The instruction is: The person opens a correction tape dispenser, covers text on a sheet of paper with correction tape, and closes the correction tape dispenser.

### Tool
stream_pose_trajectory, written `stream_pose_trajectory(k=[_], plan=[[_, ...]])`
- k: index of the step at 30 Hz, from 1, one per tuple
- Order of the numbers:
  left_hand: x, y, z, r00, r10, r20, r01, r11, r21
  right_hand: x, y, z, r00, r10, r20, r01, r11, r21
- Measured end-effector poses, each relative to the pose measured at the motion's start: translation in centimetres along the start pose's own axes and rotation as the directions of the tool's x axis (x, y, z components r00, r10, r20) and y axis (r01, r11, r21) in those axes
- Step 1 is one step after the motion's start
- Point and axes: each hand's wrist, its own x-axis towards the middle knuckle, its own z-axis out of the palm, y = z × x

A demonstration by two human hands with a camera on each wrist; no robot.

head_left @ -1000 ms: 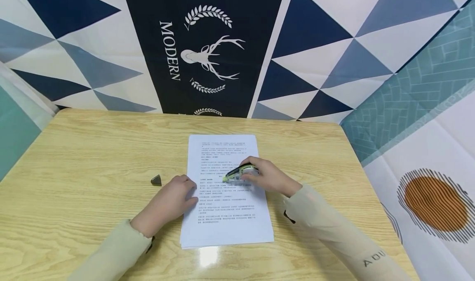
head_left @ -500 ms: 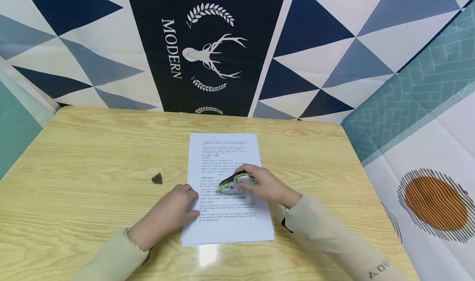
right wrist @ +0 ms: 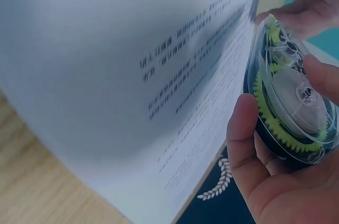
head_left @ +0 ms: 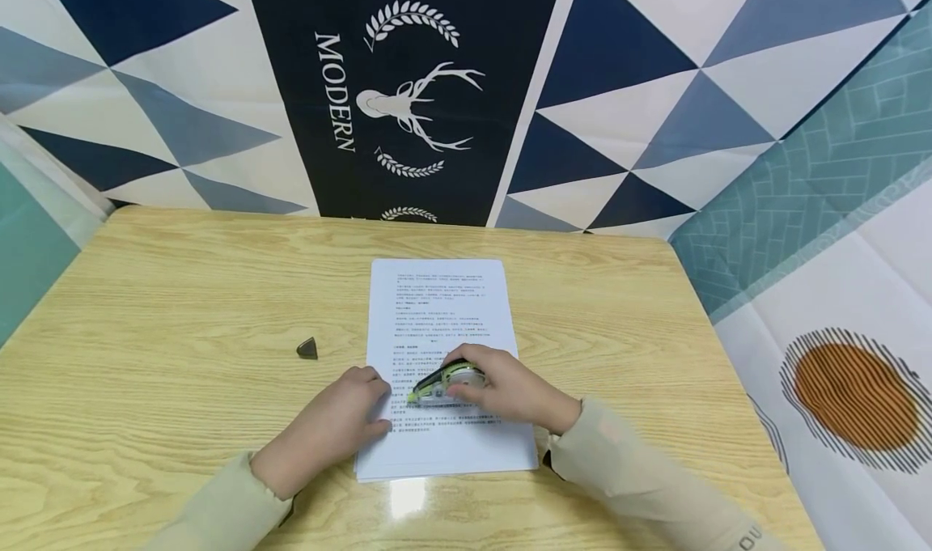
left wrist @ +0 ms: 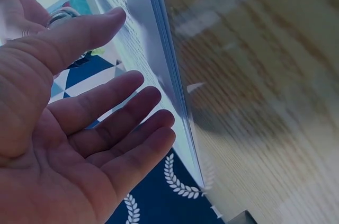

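Note:
A stack of printed paper [head_left: 437, 454] lies on the table. My right hand [head_left: 502, 385] grips a correction tape [head_left: 444, 385], its tip over the lower left lines of the top sheet. In the right wrist view, the correction tape [right wrist: 294, 94] shows a clear body with green gears inside, pinched between thumb and fingers. My left hand [head_left: 338, 413] rests at the stack's left edge. Its fingers are extended and relaxed in the left wrist view, where the fingertips [left wrist: 164, 118] lie right at the sheets' edge.
A small dark cap-like piece [head_left: 307, 349] lies on the wooden table [head_left: 182, 308], left of the paper. Behind the table's far edge hangs a patterned cloth [head_left: 408, 106] with a deer head and triangles.
My right hand has moved down the page toward me and slightly left, carrying the correction tape. My left hand has stayed at the paper's left edge.

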Motion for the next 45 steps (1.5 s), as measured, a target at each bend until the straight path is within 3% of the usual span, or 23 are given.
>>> stream_pose_trajectory(k=[30,39,45], plan=[[-0.3,0.3,0.2,0.999,-0.025,0.036,0.024,0.999,0.021,0.3,-1.7,2.7,0.998,-0.047,0.031,0.051,0.987,-0.153],[-0.3,0.2,0.3,0.999,-0.032,0.037,0.032,0.999,0.010,0.7,-2.6,2.8,0.988,-0.136,0.073,0.153,0.932,-0.330],[-0.2,0.1,0.4,0.999,-0.036,0.041,0.035,0.999,0.019,0.9,-3.5,2.7,0.985,-0.136,0.103,0.167,0.894,-0.416]])
